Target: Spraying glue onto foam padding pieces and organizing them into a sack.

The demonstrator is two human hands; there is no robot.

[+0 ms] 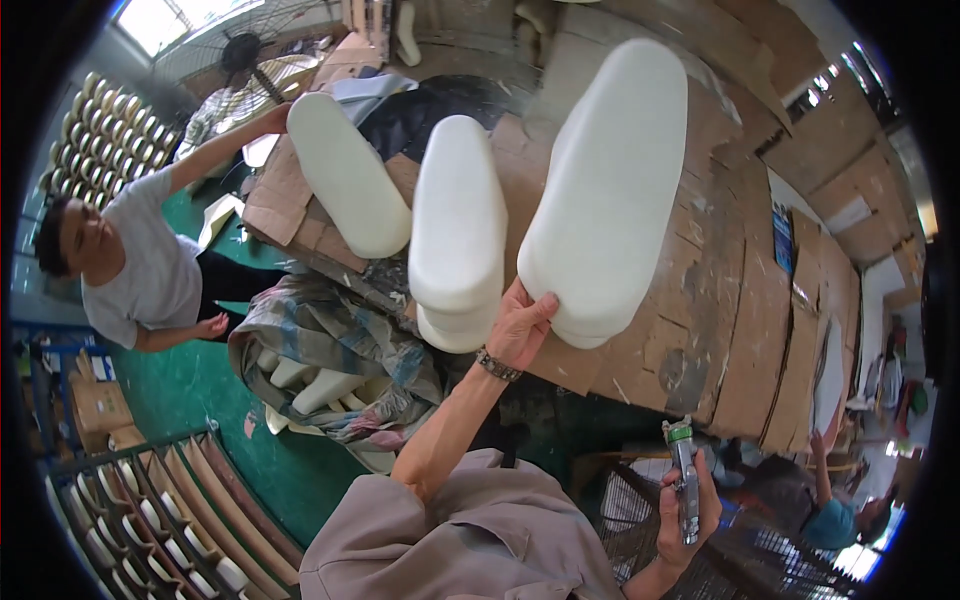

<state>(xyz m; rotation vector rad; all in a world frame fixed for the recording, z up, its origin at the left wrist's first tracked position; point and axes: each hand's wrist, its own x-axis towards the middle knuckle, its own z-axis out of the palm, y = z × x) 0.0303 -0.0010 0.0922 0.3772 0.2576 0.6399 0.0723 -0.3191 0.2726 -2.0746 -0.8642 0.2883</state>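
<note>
My left hand (521,326) pinches the near end of a large cream-white foam pad (615,180), thumb on top; this pad lies on others stacked under it. Just left of it is a second stack of rounded, elongated foam pads (458,215), topped by a narrower one. Low at the right, off the table's edge, my right hand (690,500) is closed around a metal spray gun (686,480) with a green collar, held upright. A co-worker's hand (277,118) touches the far end of another long foam pad (348,175) at the left.
Worn cardboard covers the table (715,330). A co-worker (150,260) stands at the left, beside a cloth-draped heap (335,345) of foam pieces. Racks of pads (150,530) stand lower left and far left. A fan (240,55) is at the back; another person (835,520) is lower right.
</note>
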